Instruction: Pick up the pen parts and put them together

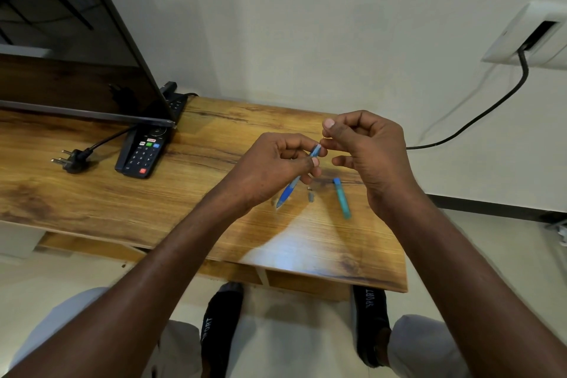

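Note:
My left hand (277, 159) grips the lower half of a blue pen (291, 186), tip pointing down toward the wooden table (159, 209). My right hand (365, 144) is close beside the pen's open top end, thumb and forefinger pinched together on something too small to make out. On the table below lie the pen's teal upper barrel (342, 199) and a small grey part (310, 195).
A television (70, 49) stands at the back left, with a black remote (144, 150) lying in front of it and a loose plug (72, 160) beside it. A power strip (176, 100) sits behind. A wall socket (530, 35) with a black cable is at right.

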`<action>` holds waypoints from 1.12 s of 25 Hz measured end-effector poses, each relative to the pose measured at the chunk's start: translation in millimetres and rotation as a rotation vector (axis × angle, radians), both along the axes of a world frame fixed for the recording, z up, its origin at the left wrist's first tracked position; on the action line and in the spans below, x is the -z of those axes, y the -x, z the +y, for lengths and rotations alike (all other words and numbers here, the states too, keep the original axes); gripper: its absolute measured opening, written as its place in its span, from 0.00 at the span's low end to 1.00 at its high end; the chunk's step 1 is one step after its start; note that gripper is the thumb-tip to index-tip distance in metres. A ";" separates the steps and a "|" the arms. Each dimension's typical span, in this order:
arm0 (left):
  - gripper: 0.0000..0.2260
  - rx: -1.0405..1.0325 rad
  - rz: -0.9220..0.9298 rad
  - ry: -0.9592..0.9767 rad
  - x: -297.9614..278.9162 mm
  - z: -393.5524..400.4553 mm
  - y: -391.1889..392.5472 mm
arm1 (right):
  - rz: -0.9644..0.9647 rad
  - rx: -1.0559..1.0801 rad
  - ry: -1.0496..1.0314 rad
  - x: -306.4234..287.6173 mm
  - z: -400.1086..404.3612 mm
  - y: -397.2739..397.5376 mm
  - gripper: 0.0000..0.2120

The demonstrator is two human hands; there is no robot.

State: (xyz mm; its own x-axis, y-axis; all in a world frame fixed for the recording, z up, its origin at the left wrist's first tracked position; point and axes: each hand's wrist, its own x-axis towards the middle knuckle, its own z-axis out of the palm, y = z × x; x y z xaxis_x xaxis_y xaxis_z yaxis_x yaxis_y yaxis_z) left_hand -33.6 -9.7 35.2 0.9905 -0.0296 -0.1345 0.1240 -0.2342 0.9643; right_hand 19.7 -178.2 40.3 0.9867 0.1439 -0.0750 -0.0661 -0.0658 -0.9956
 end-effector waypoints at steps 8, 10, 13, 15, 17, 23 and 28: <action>0.08 0.008 -0.013 0.015 1.4 1.5 -0.6 | -0.096 -0.061 0.136 2.4 2.7 -0.1 0.06; 0.08 0.003 -0.020 0.022 1.1 1.7 -0.8 | -0.096 -0.068 0.139 1.7 3.3 0.0 0.05; 0.09 -0.003 -0.028 0.035 0.0 2.4 -0.4 | -0.072 -0.060 0.118 0.7 3.6 1.1 0.06; 0.10 -0.004 -0.030 0.041 -1.3 2.4 -0.3 | -0.054 -0.043 0.099 0.4 3.2 1.1 0.07; 0.10 -0.005 -0.027 0.045 -2.1 2.1 -0.2 | -0.042 -0.032 0.078 0.9 3.2 1.3 0.07; 0.09 -0.161 0.037 0.009 3.1 6.9 -1.8 | -0.081 0.015 0.324 11.1 -2.7 -3.0 0.04; 0.11 -0.285 0.059 -0.124 10.6 10.7 -2.8 | -0.184 -0.196 0.931 39.4 4.6 3.0 0.06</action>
